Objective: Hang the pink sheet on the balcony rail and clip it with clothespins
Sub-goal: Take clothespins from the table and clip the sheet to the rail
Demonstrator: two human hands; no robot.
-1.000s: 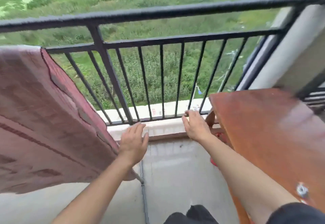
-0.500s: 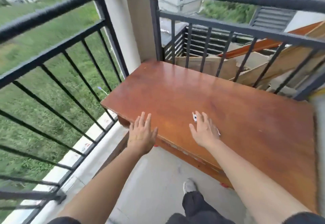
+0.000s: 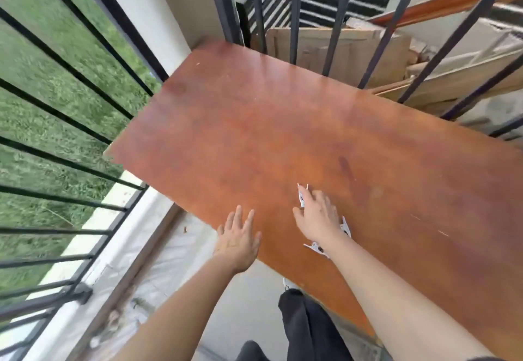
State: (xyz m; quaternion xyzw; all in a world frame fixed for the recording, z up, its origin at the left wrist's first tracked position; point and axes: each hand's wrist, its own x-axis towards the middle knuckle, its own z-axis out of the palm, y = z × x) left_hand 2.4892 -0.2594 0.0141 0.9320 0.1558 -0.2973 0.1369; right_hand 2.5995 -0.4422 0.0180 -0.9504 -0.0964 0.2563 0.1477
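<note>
From my remote seat I look down on a reddish-brown wooden surface (image 3: 254,123) wedged into the corner of the balcony, its glossy top scuffed and stained. Three white clothespins lie near its close edge. One clothespin (image 3: 302,197) points away from me just beside the index finger, a second clothespin (image 3: 345,227) pokes out past the little-finger side, and a third clothespin (image 3: 316,247) sits by the wrist. Each carries small dark marks, too blurred for me to read.

The right grip (image 3: 317,216) lies over these pins, thumb splayed to the left and fingers loosely bent. I cannot tell whether it is pinching any of them. The left grip (image 3: 239,237) hovers at the surface's near edge, fingers straight and spread, holding nothing.

The black balcony rail (image 3: 56,106) runs down the left with grass (image 3: 34,72) beyond it. More black bars stand behind the surface, with flattened cardboard (image 3: 314,46) and planks stacked past them. Dark trousers (image 3: 308,324) and a white shoe (image 3: 288,282) show below the surface's edge.
</note>
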